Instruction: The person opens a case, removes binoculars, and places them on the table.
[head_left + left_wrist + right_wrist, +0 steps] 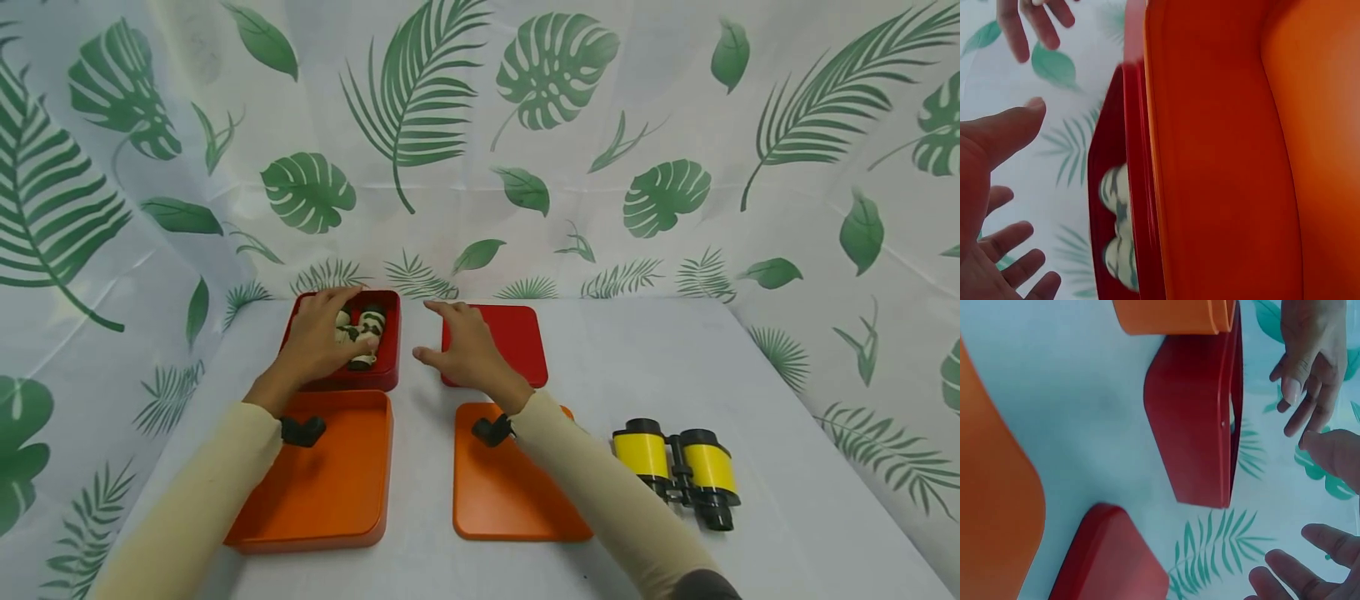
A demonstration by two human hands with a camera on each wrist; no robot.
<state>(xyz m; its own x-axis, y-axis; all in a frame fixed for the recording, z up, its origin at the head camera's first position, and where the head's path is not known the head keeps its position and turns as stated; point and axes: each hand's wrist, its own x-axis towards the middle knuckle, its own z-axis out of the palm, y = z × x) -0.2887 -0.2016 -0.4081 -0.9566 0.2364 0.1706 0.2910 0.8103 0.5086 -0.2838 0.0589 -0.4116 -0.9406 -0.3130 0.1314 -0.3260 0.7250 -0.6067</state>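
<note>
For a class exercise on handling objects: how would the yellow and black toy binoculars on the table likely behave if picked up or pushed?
The binoculars look like moulded plastic, so probably stiff and light for their size. Two barrels joined side by side lie flat on the table, so they likely slide rather than roll. The glossy yellow barrels may be somewhat slippery.

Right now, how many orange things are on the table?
2. One orange box sits at the near left, just in front of the red box. One flat orange lid lies at near centre, partly under the right arm, left of the yellow binoculars. None seems hidden.
</note>
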